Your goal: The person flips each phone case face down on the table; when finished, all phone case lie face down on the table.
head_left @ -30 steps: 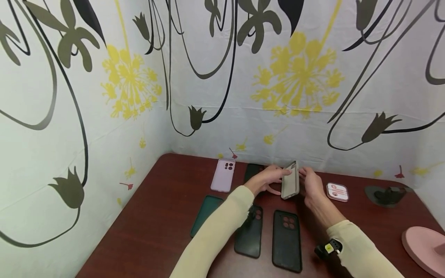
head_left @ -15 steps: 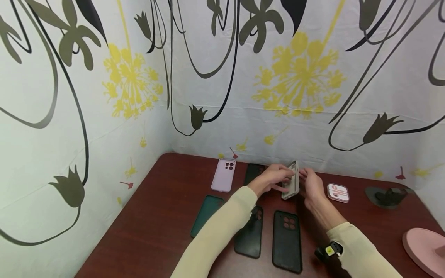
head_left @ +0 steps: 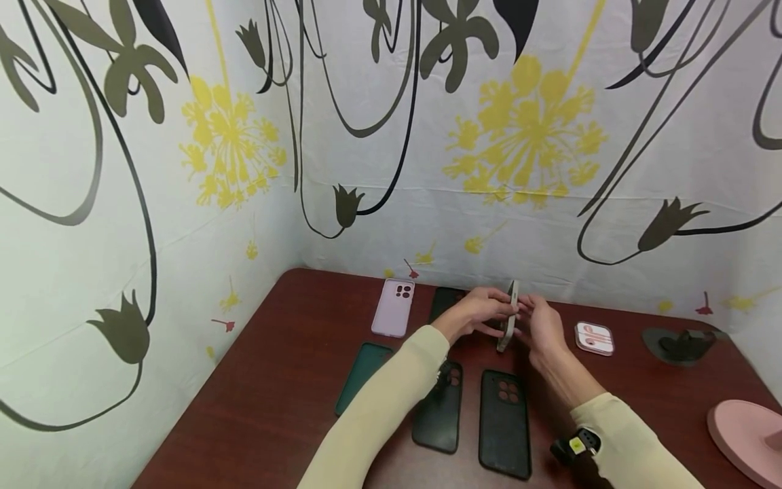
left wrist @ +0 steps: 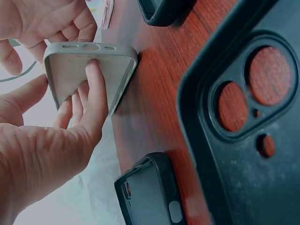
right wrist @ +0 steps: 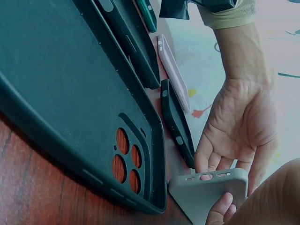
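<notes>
In the head view my left hand holds a grey-beige phone case upright and edge-on near the back of the table. Its fingers reach inside the case, seen in the left wrist view, while the thumb lies at the outer edge. My right hand is at the other side, fingers curled against the case's back. Port cutouts show along the case's short end. Beneath the hands, a black phone case and another dark phone case lie flat, the latter partly behind the left sleeve.
A lilac phone case and a dark phone case lie at the back; a teal case lies left. To the right are boxed earphones, a dark stand and a pink round base. A patterned cloth backs the table.
The beige case has turned from showing its inside to standing edge-on. My left fingers have moved further inside it, and my right fingers have come in to its back.
</notes>
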The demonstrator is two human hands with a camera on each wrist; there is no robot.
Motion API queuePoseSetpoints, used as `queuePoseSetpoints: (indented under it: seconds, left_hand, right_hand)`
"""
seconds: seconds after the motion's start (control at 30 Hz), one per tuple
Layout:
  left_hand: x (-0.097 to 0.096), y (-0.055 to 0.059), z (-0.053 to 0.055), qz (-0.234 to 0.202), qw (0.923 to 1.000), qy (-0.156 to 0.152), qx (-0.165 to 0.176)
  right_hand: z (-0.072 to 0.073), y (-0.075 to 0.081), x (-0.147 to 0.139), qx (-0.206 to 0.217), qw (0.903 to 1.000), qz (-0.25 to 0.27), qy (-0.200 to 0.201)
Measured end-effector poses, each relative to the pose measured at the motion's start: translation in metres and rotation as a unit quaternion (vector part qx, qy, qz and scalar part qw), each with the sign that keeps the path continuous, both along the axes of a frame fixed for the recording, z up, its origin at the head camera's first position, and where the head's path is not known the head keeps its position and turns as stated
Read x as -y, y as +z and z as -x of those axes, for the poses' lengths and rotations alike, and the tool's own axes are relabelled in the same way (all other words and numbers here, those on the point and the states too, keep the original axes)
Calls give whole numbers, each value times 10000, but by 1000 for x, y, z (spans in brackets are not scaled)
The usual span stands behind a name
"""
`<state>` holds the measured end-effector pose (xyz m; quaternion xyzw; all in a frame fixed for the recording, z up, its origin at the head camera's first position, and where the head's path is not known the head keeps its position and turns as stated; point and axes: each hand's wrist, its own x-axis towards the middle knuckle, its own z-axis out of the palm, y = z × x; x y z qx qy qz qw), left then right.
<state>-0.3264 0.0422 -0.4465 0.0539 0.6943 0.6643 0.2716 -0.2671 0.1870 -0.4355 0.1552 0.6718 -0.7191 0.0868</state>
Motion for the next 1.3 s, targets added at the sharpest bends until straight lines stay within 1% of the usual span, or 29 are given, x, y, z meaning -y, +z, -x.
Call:
queuePoseSetpoints:
  seconds: [0.23, 0.4, 0.53, 0.67, 0.83, 1.0, 1.13, 1.3]
  left_hand:
    - [2, 0, 0, 11, 10000, 49, -81]
    - [6, 1, -1, 16, 9997, 132, -209]
    - [11, 1, -1, -4, 9995, 237, -196]
    - [15, 0, -1, -63, 9995, 268, -153]
    - [17, 0, 0, -117, 9996, 197, -148]
    - [17, -3, -2, -43, 9995, 191, -254]
    - [21, -3, -2, 41, 9993, 243, -298]
    - [24, -2, -2, 158, 9993, 195, -284]
  right_hand:
    - [3, -7, -1, -15, 10000, 24, -24]
    - [5, -14, -4, -115, 9998, 95, 166]
    - [6, -19, -6, -77, 9994, 123, 307]
    - [6, -22, -6, -13, 9991, 97, 413]
    - [4, -24, -6, 14, 9983, 84, 570]
    - [1, -24, -7, -73, 9969, 32, 787]
    - [3, -23, -8, -44, 9956, 44, 935]
    - [6, -23, -13, 82, 9933, 85, 1152]
